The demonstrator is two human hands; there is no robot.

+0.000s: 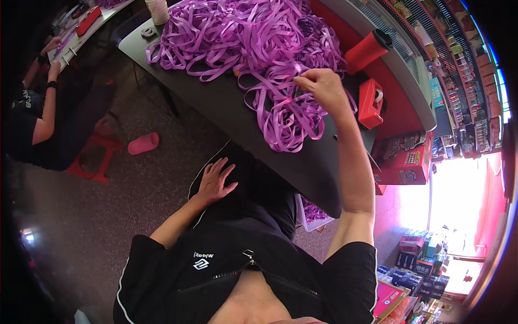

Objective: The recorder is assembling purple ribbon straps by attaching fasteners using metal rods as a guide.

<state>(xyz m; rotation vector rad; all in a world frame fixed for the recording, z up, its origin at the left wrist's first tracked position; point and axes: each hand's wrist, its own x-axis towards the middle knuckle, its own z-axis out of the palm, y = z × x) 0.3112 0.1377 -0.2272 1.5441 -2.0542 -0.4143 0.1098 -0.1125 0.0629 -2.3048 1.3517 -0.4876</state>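
Observation:
A large tangled heap of shiny purple ribbon [243, 32] covers the far part of the dark table [237, 113]. A looser bunch of its loops spills toward the near edge. Over that bunch is my right hand [324, 90], thumb and forefinger pinched together on a strand of the purple ribbon. My left hand [214, 183] lies on my dark trouser leg, fingers spread, holding nothing.
On the table's right side stand a red tumbler [367, 53] with a black lid and a red tape dispenser [370, 103]. A white bin [308, 220] holds purple scraps below. At left, a co-worker [46, 116] sits on a red stool [96, 156] near a pink slipper [143, 143].

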